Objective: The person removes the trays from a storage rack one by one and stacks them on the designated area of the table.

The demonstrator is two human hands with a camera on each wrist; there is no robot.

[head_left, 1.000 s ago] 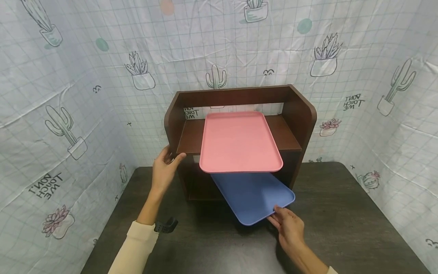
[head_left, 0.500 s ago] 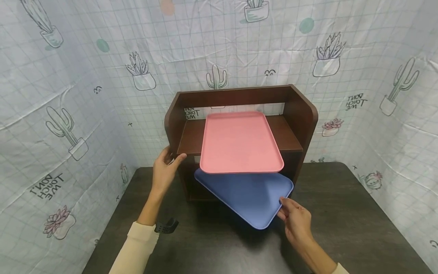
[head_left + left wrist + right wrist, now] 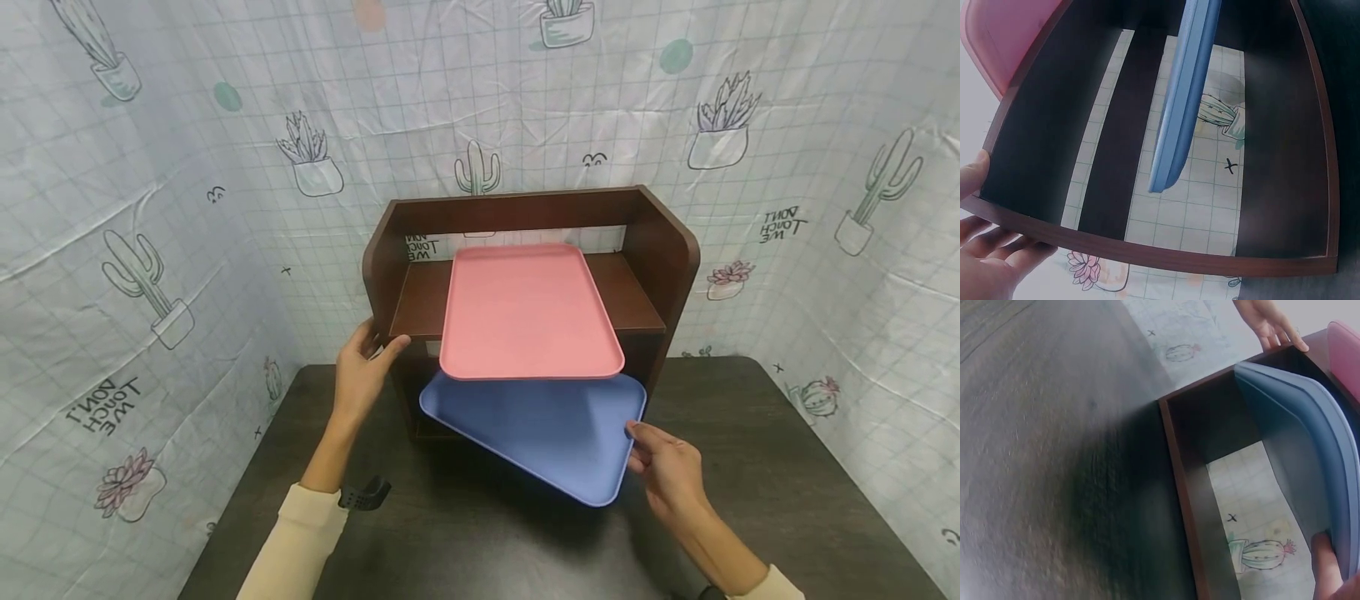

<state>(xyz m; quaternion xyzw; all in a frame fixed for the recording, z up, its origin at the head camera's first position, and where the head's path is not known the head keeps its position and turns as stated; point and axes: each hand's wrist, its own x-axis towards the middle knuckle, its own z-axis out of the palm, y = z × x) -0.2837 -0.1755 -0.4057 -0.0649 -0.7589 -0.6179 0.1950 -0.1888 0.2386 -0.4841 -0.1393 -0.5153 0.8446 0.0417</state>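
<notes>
A dark brown two-level wooden shelf [image 3: 517, 213] stands on the dark table. My left hand [image 3: 358, 372] holds its left side panel, thumb at the middle board's front edge and fingers on the outside. A blue rectangular tray [image 3: 551, 429] lies askew at the lower opening, one corner jutting out toward me. My right hand [image 3: 669, 475] pinches its right edge, thumb on top. In the left wrist view the blue tray [image 3: 1185, 100] shows edge-on inside the lower level, clear of the bottom board. The pink tray overhead hides its back part in the head view.
The pink tray [image 3: 531, 317] lies on the upper level, its front end sticking out past the board. Dark table [image 3: 765, 467] surface extends on both sides. A white cactus-print cloth [image 3: 525, 100] hangs behind the shelf and along both sides.
The blue tray has turned, its left corner swinging out to the left and its front corner shifting right. My right hand has moved right and up along its edge. The left hand stays put.
</notes>
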